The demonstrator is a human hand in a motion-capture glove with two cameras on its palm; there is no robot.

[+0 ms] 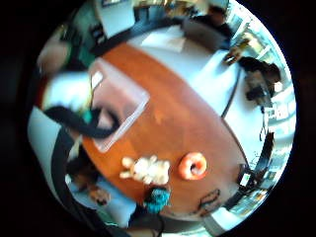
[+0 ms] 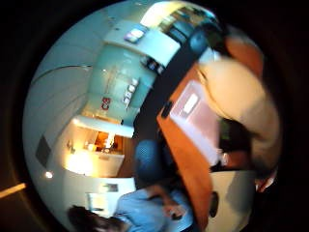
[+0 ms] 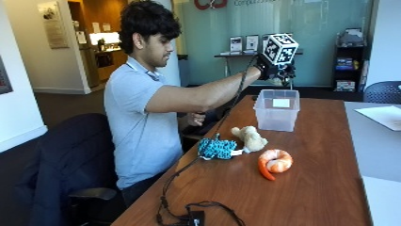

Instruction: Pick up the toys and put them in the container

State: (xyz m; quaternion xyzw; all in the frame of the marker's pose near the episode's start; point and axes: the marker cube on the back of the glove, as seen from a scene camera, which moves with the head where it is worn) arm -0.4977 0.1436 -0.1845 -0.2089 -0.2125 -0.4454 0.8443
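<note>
Nearest on the wooden table (image 3: pixel 313 179), an orange plush shrimp (image 3: pixel 274 162) lies curled, with a teal knitted toy (image 3: pixel 217 148) just beside it toward the person. Behind these rests a cream plush animal (image 3: pixel 251 137). Farther back stands a clear plastic container (image 3: pixel 277 110), upright and open-topped. Above it hangs the gloved right hand (image 3: pixel 273 71); its fingers appear curled around a pale, tan object (image 2: pixel 231 92), though what that object is cannot be told.

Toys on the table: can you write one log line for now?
hand: above container | on table: teal toy, beige plush, orange shrimp
</note>
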